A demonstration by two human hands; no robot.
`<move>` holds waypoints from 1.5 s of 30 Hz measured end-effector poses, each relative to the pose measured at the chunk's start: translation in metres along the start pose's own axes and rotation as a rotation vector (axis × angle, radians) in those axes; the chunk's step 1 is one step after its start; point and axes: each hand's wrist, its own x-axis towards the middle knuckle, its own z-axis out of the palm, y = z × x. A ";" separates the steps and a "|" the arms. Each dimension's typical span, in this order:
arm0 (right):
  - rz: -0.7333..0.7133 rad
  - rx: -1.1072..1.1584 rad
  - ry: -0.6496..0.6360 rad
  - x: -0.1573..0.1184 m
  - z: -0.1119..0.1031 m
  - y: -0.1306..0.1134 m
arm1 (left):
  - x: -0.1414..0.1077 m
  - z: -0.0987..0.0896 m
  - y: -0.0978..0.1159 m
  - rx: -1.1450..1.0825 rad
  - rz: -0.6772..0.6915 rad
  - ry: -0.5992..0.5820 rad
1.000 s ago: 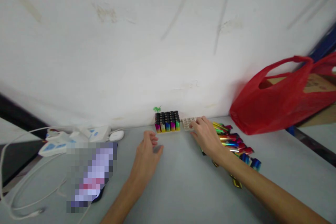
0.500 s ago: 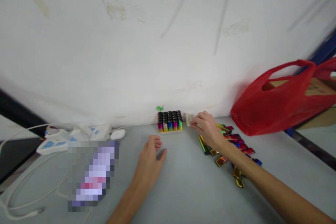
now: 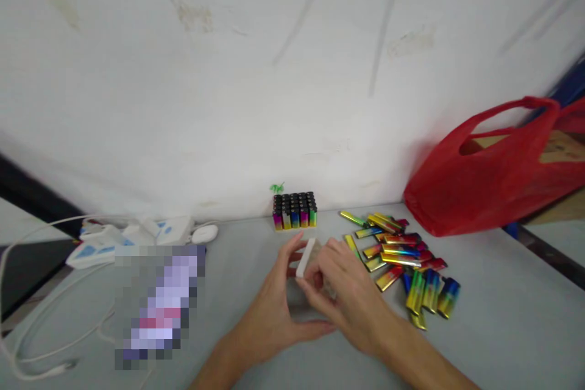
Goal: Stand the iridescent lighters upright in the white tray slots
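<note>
My right hand point(image 3: 342, 289) is closed on a small whitish tray point(image 3: 307, 258), tilted on its edge above the middle of the table. Beside it, my left hand point(image 3: 278, 304) has its thumb and fingers spread around the tray's left side; whether the fingertips touch it is hard to tell. Behind the hands, a block of upright lighters point(image 3: 295, 212) with black tops and coloured bodies stands in a tray near the wall. To the right of my right hand lies a loose pile of shiny multicoloured lighters point(image 3: 402, 253).
A red bag point(image 3: 484, 177) with a cardboard box stands at the right. On the left are a white power strip point(image 3: 176, 233), a white rounded device point(image 3: 205, 234), cables and a pixelated flat object point(image 3: 164, 304).
My right hand has brought the whitish tray from beside the lighter block toward me and left. My left hand has moved right to meet it, its fingers now spread wider.
</note>
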 end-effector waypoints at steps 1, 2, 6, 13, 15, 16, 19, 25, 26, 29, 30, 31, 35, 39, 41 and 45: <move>-0.004 0.010 -0.024 -0.002 0.007 0.000 | 0.000 0.001 0.001 -0.013 -0.021 -0.007; -0.007 0.023 -0.042 -0.005 0.011 0.000 | 0.001 0.001 0.001 -0.021 -0.041 -0.011; 0.005 0.111 -0.145 -0.013 0.017 0.004 | 0.007 -0.001 -0.002 -0.041 -0.098 -0.012; 0.173 -0.153 -0.005 -0.017 0.008 0.028 | 0.009 -0.010 -0.012 -0.144 -0.221 -0.053; 0.250 -0.351 0.020 -0.016 0.004 0.041 | 0.009 -0.014 -0.014 -0.184 -0.261 -0.043; 0.286 -0.445 0.017 -0.015 0.002 0.048 | 0.009 -0.016 -0.014 -0.190 -0.269 -0.038; 0.340 -0.643 -0.028 -0.017 -0.002 0.070 | 0.010 -0.019 -0.011 -0.163 -0.236 -0.054; 0.378 -0.699 -0.079 -0.025 -0.003 0.094 | 0.009 -0.013 -0.010 -0.021 -0.204 0.004; 0.378 -0.695 -0.086 -0.025 -0.003 0.095 | 0.009 -0.012 -0.012 -0.008 -0.209 0.027; 0.358 -0.692 -0.087 -0.024 -0.005 0.095 | 0.011 -0.012 -0.018 0.019 -0.240 0.102; 0.345 -0.690 -0.081 -0.023 -0.005 0.095 | 0.011 -0.013 -0.019 0.035 -0.245 0.129; 0.332 -0.686 -0.077 -0.022 -0.006 0.094 | 0.012 -0.014 -0.020 0.049 -0.241 0.155; 0.295 -0.673 -0.083 -0.021 -0.009 0.095 | 0.014 -0.017 -0.021 0.029 -0.210 0.168; 0.272 -0.664 -0.099 -0.024 -0.011 0.101 | 0.011 -0.014 -0.022 0.094 -0.201 0.113; 0.272 -0.654 -0.097 -0.025 -0.011 0.104 | 0.008 -0.012 -0.024 0.147 -0.185 0.103; 0.290 -0.658 -0.097 -0.025 -0.011 0.103 | 0.006 -0.009 -0.026 0.178 -0.152 0.078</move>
